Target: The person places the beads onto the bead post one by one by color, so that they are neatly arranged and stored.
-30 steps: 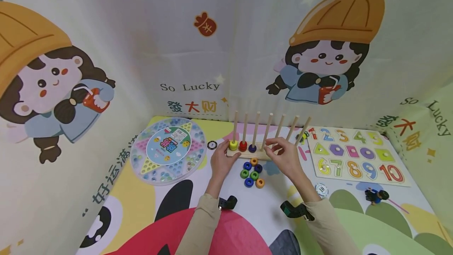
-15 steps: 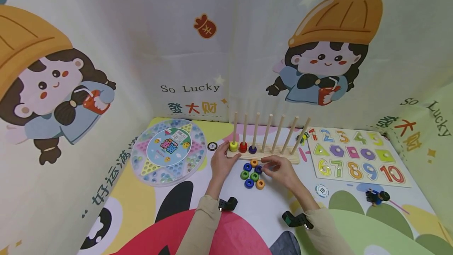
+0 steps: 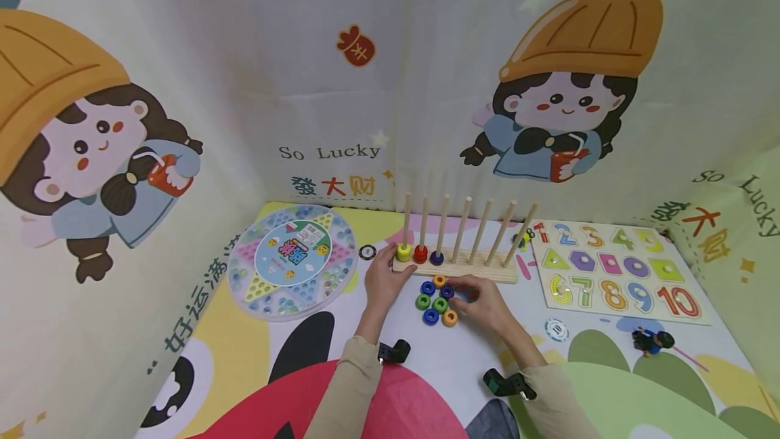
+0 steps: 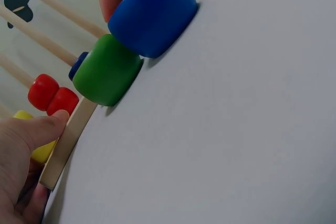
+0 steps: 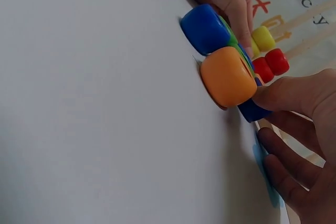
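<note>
My left hand (image 3: pixel 384 281) grips the left end of a wooden peg stand (image 3: pixel 503 275), its thumb on the front edge. Yellow rings (image 3: pixel 403 253), red rings (image 3: pixel 420 255) and a dark blue ring (image 3: pixel 437 258) sit on the three leftmost pegs; the other pegs are bare. In front of the stand lie several loose rings: blue (image 4: pixel 152 17), green (image 4: pixel 107 72) and orange (image 5: pixel 229 77). At the right side of this group, my right hand (image 3: pixel 484 300) pinches a dark blue ring (image 5: pixel 254 110) between thumb and forefinger, close to the tabletop.
To the left lies a round Chinese checkers board (image 3: pixel 292 263), with a small black chip (image 3: pixel 367 252) beside it. A number puzzle board (image 3: pixel 621 269) is at the right. Nearer me are a pale chip (image 3: pixel 556 330) and a small figurine (image 3: pixel 652 341). A printed curtain hangs behind.
My right hand has come down from the middle pegs to the loose rings and now has its fingertips around the dark blue one. The left hand keeps its hold on the stand.
</note>
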Demonstrator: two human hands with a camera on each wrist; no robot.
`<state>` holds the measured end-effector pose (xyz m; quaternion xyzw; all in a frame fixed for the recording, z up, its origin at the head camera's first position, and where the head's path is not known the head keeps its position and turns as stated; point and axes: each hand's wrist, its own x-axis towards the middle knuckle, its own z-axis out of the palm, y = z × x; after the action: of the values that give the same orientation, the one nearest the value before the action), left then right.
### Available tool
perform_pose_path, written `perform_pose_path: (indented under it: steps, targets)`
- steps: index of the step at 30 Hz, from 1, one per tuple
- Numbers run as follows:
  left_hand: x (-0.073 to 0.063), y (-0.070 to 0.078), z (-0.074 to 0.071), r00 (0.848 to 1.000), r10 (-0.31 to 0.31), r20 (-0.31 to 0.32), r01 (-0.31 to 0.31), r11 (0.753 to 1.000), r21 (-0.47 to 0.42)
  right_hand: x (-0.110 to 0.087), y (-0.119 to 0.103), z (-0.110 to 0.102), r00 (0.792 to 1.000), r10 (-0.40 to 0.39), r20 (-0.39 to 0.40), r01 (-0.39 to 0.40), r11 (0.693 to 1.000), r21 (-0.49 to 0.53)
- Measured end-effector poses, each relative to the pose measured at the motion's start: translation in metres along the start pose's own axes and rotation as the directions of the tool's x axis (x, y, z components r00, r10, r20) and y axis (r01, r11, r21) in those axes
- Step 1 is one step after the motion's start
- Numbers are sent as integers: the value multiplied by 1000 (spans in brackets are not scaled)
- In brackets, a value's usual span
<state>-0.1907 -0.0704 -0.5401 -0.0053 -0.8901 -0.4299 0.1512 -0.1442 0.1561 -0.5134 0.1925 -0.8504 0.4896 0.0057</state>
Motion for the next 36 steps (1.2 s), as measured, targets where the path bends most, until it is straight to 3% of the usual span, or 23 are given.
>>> perform_pose_path:
  steps: [17,23,29,36]
  targets:
    - [-1,4,-3,1000,18,-12,-18,1000,5,4,-8,-7,997,42,-63,-44,999,-22]
    - [-2,3,-4,1000,20,-11,-20,1000,4,16,-32,-18,991,-54,-125,49,998,-43]
    - [-3,3,-6,1000,23,-11,-23,1000,3,32,-62,-28,961,-152,-230,143,988,-54]
    - [-2,3,-6,1000,28,6,-28,1000,4,50,-96,-41,887,-258,-382,257,965,-54]
